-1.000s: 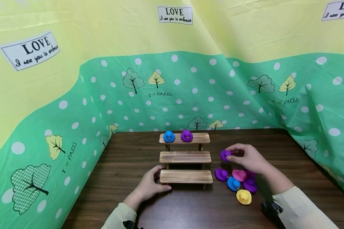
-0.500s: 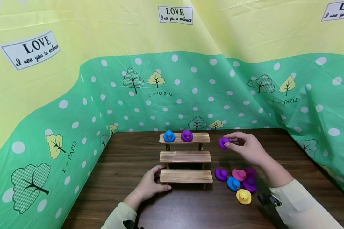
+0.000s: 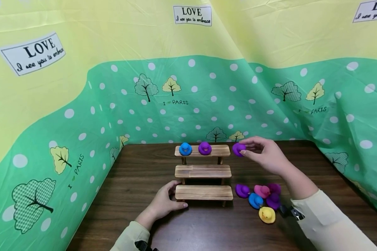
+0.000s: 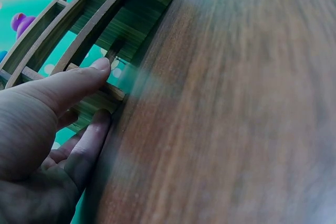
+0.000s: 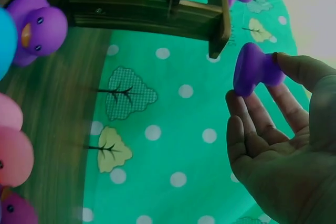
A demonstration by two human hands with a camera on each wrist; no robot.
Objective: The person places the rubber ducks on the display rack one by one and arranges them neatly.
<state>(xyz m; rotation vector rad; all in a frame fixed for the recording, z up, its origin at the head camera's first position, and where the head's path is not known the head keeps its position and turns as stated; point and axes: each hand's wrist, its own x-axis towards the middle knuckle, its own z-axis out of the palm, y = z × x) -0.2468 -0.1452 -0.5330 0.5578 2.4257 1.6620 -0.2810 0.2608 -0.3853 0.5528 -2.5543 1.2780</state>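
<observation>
A purple rubber duck (image 3: 238,149) is pinched between the thumb and fingertips of my right hand (image 3: 265,155), just off the right end of the top step. In the right wrist view this duck (image 5: 255,70) is held clear of the wood. My left hand (image 3: 164,202) grips the left end of the bottom step of a three-tier wooden stand (image 3: 203,192); in the left wrist view the thumb (image 4: 79,85) lies along one side and the fingers on the other. On the top step sit a blue duck (image 3: 185,149) and, beside it, another purple duck (image 3: 205,148).
Right of the stand several loose ducks lie on the dark wooden table (image 3: 122,195): a yellow one (image 3: 267,215), a blue one (image 3: 256,201), a pink one (image 3: 262,191) and purple ones (image 3: 242,190). A green and yellow printed cloth (image 3: 191,94) hangs behind and along the sides.
My right hand has carried the purple duck up and away from the loose ducks, then left toward the top step. The left hand stays where it was on the stand.
</observation>
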